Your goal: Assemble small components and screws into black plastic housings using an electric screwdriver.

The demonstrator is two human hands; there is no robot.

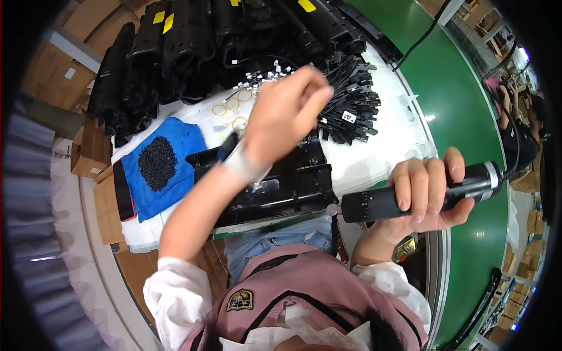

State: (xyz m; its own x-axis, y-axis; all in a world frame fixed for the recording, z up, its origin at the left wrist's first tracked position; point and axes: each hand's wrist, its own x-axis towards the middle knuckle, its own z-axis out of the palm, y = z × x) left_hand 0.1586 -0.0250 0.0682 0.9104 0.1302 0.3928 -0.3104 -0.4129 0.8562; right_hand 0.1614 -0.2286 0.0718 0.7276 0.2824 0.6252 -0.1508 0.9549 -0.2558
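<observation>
My right hand (430, 190) is wrapped round a black electric screwdriver (374, 203), held sideways at the table's front right with its tip pointing left. The tip is beside the right end of a long black plastic housing (281, 193), which lies in front of me. My left hand (287, 114) is raised over the far side of the housing, its fingers curled together and slightly blurred. What they hold, if anything, is hidden. Just beyond it spreads a bundle of black cables (351, 99) with small white connectors (272, 75).
More black housings (187, 52) with yellow labels are stacked along the back. On the left, a blue cloth (187, 137) bears a heap of small black screws (157, 164). Yellowish rings (233, 104) lie near the middle. A green surface (474, 245) runs along the right.
</observation>
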